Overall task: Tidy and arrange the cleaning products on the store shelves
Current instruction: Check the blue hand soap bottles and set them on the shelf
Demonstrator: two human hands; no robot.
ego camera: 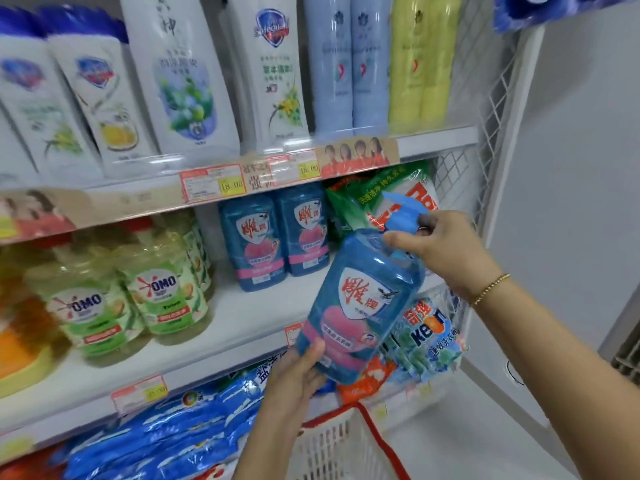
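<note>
A blue pump bottle point(360, 299) with a red-and-white shield label and a pink band hangs tilted in front of the middle shelf point(242, 320). My left hand point(298, 372) grips its base from below. My right hand point(440, 247) holds its neck, just under the blue pump head point(401, 213). Two matching blue bottles point(277, 233) stand upright at the back of that shelf, to the left of the held one.
Green OMO bottles point(152, 292) stand at the shelf's left. Green and red detergent bags point(381, 192) lie at its right, against a white wire side panel point(485, 140). White and pastel bottles point(194, 71) fill the top shelf. Blue bags point(166, 431) lie below. A white-and-red basket point(343, 445) sits beneath my hands.
</note>
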